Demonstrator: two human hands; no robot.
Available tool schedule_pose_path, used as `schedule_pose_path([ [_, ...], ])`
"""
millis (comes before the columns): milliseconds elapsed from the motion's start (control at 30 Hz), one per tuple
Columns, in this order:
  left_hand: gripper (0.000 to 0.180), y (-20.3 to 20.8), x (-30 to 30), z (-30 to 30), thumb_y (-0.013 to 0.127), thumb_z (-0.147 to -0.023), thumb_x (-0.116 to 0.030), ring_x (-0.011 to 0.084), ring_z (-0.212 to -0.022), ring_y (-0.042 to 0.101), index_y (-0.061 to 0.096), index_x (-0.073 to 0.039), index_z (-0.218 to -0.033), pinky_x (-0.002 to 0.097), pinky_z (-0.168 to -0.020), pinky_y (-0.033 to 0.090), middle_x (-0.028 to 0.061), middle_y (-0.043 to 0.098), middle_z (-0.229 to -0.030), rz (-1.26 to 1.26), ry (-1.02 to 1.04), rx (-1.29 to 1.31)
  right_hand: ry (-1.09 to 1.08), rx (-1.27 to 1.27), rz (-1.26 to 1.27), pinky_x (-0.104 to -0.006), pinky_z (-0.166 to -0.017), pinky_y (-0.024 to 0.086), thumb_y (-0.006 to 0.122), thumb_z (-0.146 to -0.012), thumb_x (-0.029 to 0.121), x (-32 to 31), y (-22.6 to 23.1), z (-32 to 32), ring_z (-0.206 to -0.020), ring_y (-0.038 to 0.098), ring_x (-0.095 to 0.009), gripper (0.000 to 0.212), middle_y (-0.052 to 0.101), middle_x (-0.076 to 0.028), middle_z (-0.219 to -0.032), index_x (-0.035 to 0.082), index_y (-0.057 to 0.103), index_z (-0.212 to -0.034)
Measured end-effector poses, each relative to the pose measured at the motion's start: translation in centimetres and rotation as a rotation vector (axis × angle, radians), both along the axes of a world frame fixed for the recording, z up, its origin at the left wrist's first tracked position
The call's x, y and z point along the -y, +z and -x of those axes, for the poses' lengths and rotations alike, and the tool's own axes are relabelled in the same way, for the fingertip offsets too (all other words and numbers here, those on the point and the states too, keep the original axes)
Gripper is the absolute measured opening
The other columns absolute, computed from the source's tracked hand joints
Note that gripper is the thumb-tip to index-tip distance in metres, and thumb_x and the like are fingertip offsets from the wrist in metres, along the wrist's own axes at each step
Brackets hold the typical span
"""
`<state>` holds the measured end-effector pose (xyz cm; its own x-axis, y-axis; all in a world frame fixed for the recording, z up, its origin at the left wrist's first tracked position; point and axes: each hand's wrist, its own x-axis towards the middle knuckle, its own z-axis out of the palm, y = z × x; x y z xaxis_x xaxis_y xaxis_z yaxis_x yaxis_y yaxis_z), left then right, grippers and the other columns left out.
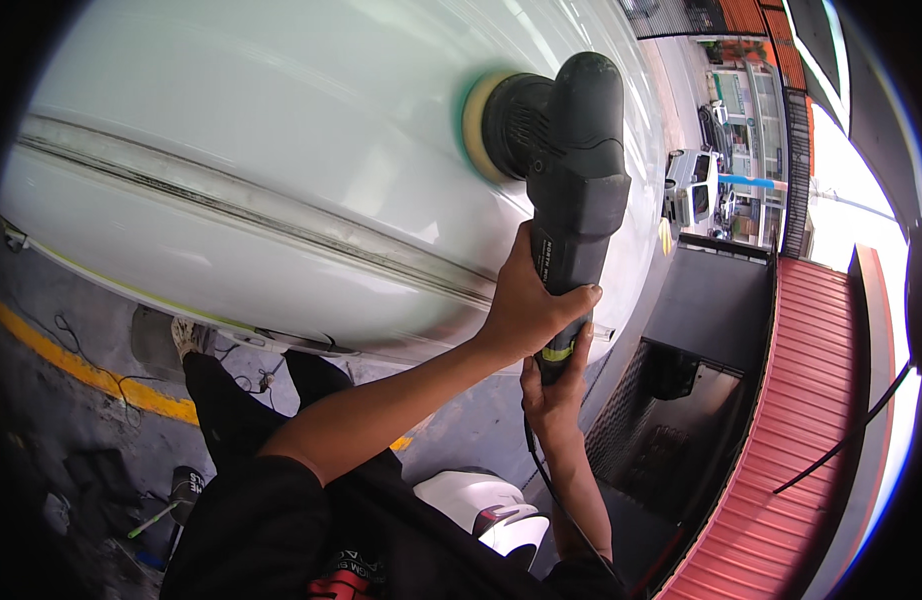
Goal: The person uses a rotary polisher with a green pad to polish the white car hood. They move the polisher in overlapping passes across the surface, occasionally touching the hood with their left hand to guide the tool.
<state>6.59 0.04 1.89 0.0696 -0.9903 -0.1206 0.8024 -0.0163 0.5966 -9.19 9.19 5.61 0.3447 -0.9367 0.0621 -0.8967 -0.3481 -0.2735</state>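
Observation:
A black electric polisher point(581, 175) stands upright in the view, its round yellowish foam pad point(477, 125) against the glossy white vehicle roof point(251, 110). My left hand point(529, 310) is closed around the body of the tool, thumb across the front; its other fingers are mostly hidden behind the body. Lower down, my right hand point(557, 395) wraps the rear end of the handle, close to a yellow-green band. From that end a black power cord point(547, 475) runs down along my right forearm.
A dark trim channel point(231, 205) crosses the roof. Below at left, a yellow floor line point(101, 372), loose cables point(81, 345) and a dark bottle point(188, 485) lie near my legs. A white scooter-like body point(481, 505) stands close by. Parked vehicles point(691, 190) and a red corrugated roof point(771, 400) lie beyond.

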Motion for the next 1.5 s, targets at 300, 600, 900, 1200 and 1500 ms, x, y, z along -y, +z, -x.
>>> schedule_pose_path([
  [300,0.058,-0.9,0.0,4.7,0.084,-0.077,-0.017,0.0166,-0.086,0.065,0.051,0.000,-0.122,0.0348,-0.080,0.055,0.0088,0.064,-0.099,-0.038,-0.120,0.017,-0.288,0.160,-0.124,-0.0419,-0.088,0.059,0.071,-0.099,0.008,-2.6,-1.1,2.4,-0.101,0.077,-0.035,0.099,0.073,-0.028,-0.116,0.004,0.003,-0.171],
  [600,0.054,-0.9,-0.9,-5.0,0.082,-0.080,-0.013,0.0141,-0.087,0.067,0.051,-0.001,-0.122,0.0309,-0.080,0.058,0.0074,0.065,-0.100,0.021,-0.001,0.092,-0.064,0.179,0.056,-0.0495,-0.073,0.060,0.081,-0.088,0.007,-2.0,-4.7,-5.2,-0.092,0.075,-0.048,0.107,0.072,-0.028,-0.113,0.017,0.015,-0.172],
  [900,0.061,-1.4,-0.6,-0.4,0.083,-0.079,-0.024,0.0154,-0.096,0.062,0.054,-0.002,-0.127,0.0320,-0.086,0.055,0.0070,0.063,-0.105,0.017,-0.162,0.124,-0.181,0.177,0.031,-0.0481,-0.076,0.060,0.076,-0.094,0.007,-3.4,-3.2,-3.3,-0.088,0.076,-0.047,0.101,0.074,-0.029,-0.103,0.009,0.011,-0.171],
  [1200,0.064,-2.1,0.2,0.8,0.085,-0.076,-0.026,0.0162,-0.094,0.063,0.054,0.001,-0.125,0.0325,-0.085,0.055,0.0082,0.062,-0.104,0.032,-0.258,0.162,-0.357,0.118,0.043,-0.0481,-0.076,0.060,0.076,-0.095,0.014,-4.1,-3.8,-4.0,-0.088,0.076,-0.049,0.100,0.074,-0.030,-0.102,0.009,0.010,-0.171],
  [1500,0.060,-0.8,0.1,-2.3,0.085,-0.074,-0.021,0.0162,-0.088,0.063,0.053,0.002,-0.119,0.0323,-0.080,0.055,0.0083,0.063,-0.099,0.054,-0.176,0.178,-0.257,0.225,0.118,-0.0494,-0.069,0.059,0.078,-0.093,0.011,-3.8,-4.5,-5.9,-0.081,0.076,-0.049,0.103,0.074,-0.028,-0.094,0.012,0.011,-0.172],
])
